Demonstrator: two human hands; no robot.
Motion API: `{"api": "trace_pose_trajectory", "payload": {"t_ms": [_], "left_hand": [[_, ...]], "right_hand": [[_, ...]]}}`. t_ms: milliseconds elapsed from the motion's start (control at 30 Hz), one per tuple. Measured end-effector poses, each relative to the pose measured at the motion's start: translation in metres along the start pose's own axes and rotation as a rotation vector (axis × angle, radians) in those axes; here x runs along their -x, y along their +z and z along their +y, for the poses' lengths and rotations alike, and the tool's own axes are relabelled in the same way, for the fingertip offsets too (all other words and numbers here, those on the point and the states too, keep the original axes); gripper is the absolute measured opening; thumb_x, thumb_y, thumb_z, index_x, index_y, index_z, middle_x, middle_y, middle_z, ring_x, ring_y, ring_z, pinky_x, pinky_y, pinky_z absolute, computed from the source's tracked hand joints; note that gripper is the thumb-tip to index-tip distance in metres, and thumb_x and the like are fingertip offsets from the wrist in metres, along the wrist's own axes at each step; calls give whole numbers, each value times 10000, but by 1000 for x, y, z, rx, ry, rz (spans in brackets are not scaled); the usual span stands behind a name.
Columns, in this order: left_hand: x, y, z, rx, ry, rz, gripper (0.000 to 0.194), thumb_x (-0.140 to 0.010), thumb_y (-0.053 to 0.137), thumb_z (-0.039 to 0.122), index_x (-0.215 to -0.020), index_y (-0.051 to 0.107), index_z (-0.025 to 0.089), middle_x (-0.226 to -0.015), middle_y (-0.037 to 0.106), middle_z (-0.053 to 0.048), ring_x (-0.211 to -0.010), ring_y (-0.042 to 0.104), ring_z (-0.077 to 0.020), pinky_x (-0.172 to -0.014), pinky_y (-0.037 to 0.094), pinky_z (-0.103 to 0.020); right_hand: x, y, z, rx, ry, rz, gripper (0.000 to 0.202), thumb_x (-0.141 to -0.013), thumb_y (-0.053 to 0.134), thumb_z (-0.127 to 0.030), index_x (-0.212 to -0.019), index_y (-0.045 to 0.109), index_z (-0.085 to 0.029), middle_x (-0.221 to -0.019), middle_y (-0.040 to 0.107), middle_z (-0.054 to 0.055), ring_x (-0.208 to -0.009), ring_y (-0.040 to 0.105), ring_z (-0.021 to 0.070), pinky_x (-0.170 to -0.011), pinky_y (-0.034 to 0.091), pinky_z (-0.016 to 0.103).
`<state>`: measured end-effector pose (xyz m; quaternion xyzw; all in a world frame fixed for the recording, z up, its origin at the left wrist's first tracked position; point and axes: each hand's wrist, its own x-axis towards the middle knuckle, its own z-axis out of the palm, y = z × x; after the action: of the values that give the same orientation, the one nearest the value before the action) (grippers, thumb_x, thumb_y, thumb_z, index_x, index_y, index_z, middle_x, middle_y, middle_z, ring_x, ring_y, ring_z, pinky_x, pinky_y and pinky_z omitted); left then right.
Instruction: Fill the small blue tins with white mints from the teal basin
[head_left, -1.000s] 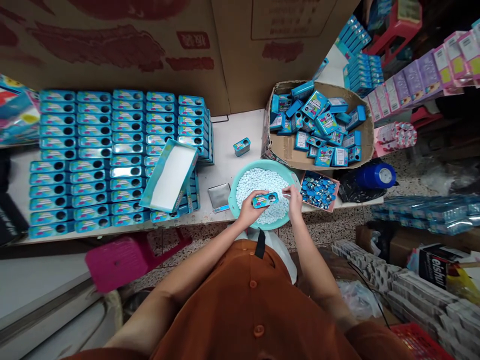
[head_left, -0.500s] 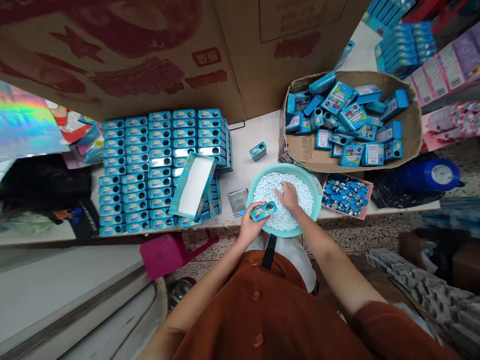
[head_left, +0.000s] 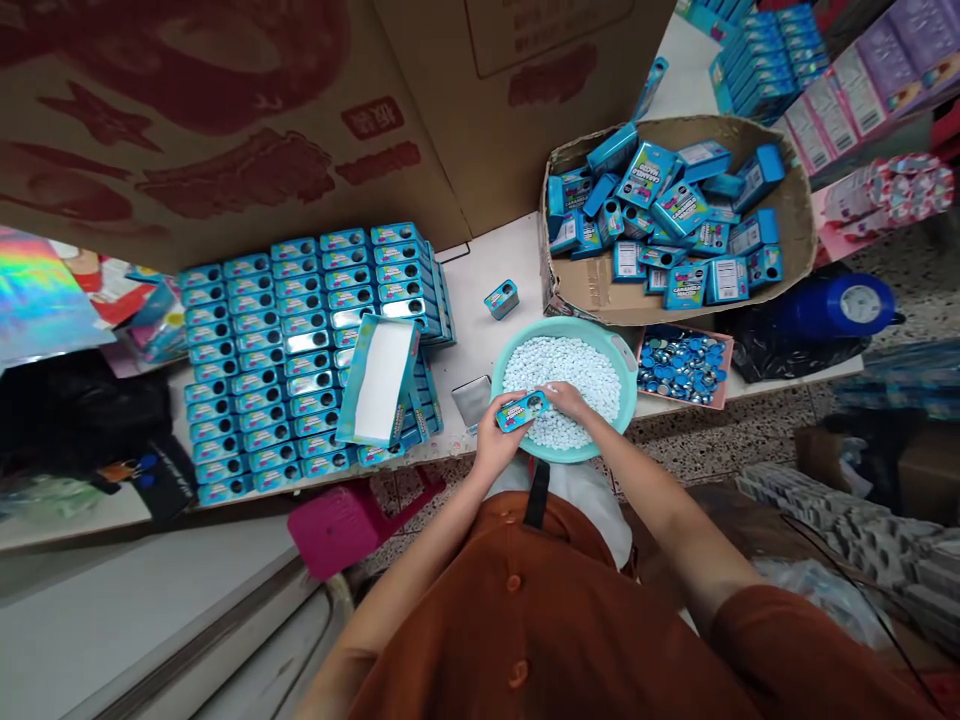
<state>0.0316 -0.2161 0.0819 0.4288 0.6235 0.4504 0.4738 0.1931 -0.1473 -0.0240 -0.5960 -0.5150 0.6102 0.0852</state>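
My left hand (head_left: 493,436) is wrapped round a small blue candy tin (head_left: 523,410), its round-holed top facing up over the basin's near left side. At the tin's right end, beside the hole, my right hand (head_left: 564,397) has its fingers drawn together; whether candies are in them is hidden. Under both hands sits a turquoise basin (head_left: 630,372) filled with small white candies (head_left: 570,365). A single tin (head_left: 501,299) stands on the table behind the basin. An open metal piece (head_left: 471,402) lies left of the basin.
Many blue tins (head_left: 259,380) stand in rows at left, a white-lined open carton (head_left: 379,380) on top. A cardboard box (head_left: 600,290) of loose tins is at back right. A pink tray (head_left: 720,392) holds round blue and silver caps. Large cartons (head_left: 420,90) rise behind; a pink stool (head_left: 337,530) stands below.
My right hand has moved left from the candies to the tin's hole, and its fingers have closed together. My left hand still holds the tin. The camera view has turned slightly.
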Motion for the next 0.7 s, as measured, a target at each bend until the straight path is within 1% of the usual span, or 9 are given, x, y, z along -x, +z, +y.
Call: {"api": "trace_pose_trajectory", "payload": {"t_ms": [67, 133, 167, 233, 300, 367, 467, 600, 700], "left_hand": [[0, -3, -2, -13, 4, 2, 351, -708, 709, 245, -1035, 585, 212, -1119, 651, -70, -1075, 605, -223, -966, 463, -398], [1, -6, -4, -20, 1, -5, 353, -712, 702, 234, -1043, 582, 213, -1126, 650, -73, -1083, 600, -226, -964, 462, -396], [2, -7, -5, -26, -2, -11, 355, -711, 700, 229, -1045, 581, 212, -1129, 649, -74, -1087, 598, -227, -963, 461, -395], [3, -10, -8, -47, -9, -22, 359, -705, 699, 219, -1044, 582, 213, -1129, 648, -72, -1085, 598, -230, -960, 461, -392], [4, -11, -10, -79, -11, -40, 355, -704, 691, 208, -1043, 588, 216, -1131, 645, -67, -1079, 600, -232, -953, 462, -388], [4, -10, -11, -109, -2, -65, 354, -705, 678, 188, -1047, 593, 218, -1133, 642, -65, -1073, 600, -233, -946, 462, -386], [4, -4, -9, -164, 36, -98, 367, -699, 656, 143, -1052, 599, 222, -1120, 645, -60, -1069, 597, -235, -942, 455, -386], [3, 10, 0, -230, 143, -126, 397, -674, 622, 73, -1037, 605, 232, -1082, 654, -43, -1050, 592, -227, -930, 446, -379], [2, 19, 7, -267, 203, -147, 415, -657, 594, 44, -1026, 608, 234, -1066, 657, -37, -1037, 585, -229, -921, 441, -385]], "right_hand": [[1, 1, -3, -389, 139, -38, 393, -717, 596, -569, -774, 621, -181, -698, 660, 8, -628, 590, 160, -583, 463, 262], [5, -1, -7, -736, 264, -77, 380, -714, 602, -559, -768, 578, -184, -595, 596, -24, -477, 503, 113, -449, 400, 223], [7, -2, -9, -877, 299, -97, 363, -720, 599, -549, -753, 551, -191, -552, 557, -42, -423, 450, 93, -398, 351, 204], [15, -8, -16, -1101, 297, -129, 334, -735, 592, -525, -720, 496, -205, -501, 489, -66, -370, 369, 68, -341, 259, 178], [25, -15, -27, -1261, 220, -113, 320, -751, 584, -505, -713, 455, -215, -503, 467, -72, -370, 352, 63, -327, 228, 167], [36, -22, -41, -1348, 124, -53, 316, -775, 562, -501, -715, 430, -220, -523, 453, -73, -383, 348, 63, -328, 236, 166], [55, -26, -67, -1385, -16, 70, 303, -812, 516, -501, -728, 414, -228, -563, 443, -70, -397, 336, 65, -339, 259, 174], [75, -25, -95, -1335, -139, 223, 331, -822, 484, -530, -705, 401, -231, -575, 424, -60, -426, 370, 73, -384, 315, 194], [84, -22, -105, -1233, -194, 369, 390, -826, 441, -575, -658, 384, -228, -561, 409, -48, -470, 431, 92, -458, 392, 226]]}}
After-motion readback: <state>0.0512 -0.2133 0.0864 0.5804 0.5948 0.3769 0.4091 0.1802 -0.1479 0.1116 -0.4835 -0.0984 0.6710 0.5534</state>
